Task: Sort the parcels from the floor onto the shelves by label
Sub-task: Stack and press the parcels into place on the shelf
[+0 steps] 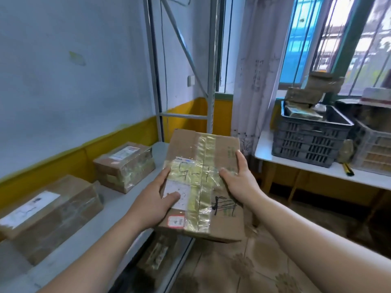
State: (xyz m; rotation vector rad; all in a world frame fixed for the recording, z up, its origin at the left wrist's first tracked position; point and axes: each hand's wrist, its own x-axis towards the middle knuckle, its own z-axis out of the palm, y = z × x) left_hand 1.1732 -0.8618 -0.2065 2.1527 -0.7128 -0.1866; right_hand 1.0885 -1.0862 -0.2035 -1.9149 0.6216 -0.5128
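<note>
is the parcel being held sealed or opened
Sealed. Yellowish tape crosses the closed top flaps of the cardboard parcel, which the left hand and right hand hold.

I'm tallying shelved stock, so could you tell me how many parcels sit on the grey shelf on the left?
2: the near parcel at the left, the far parcel further back. A blurred parcel may lie on the level beneath.

Left forearm (101, 246): bare all the way from the lower left edge of my frame to the wrist.
Right forearm (313, 235): bare as well, from the lower right edge to the wrist.
Left hand (152, 205): bare, just left of centre; only the thumb and the back show.
Right hand (239, 178): bare, right of centre.
Clothing: none within my frame.
</note>
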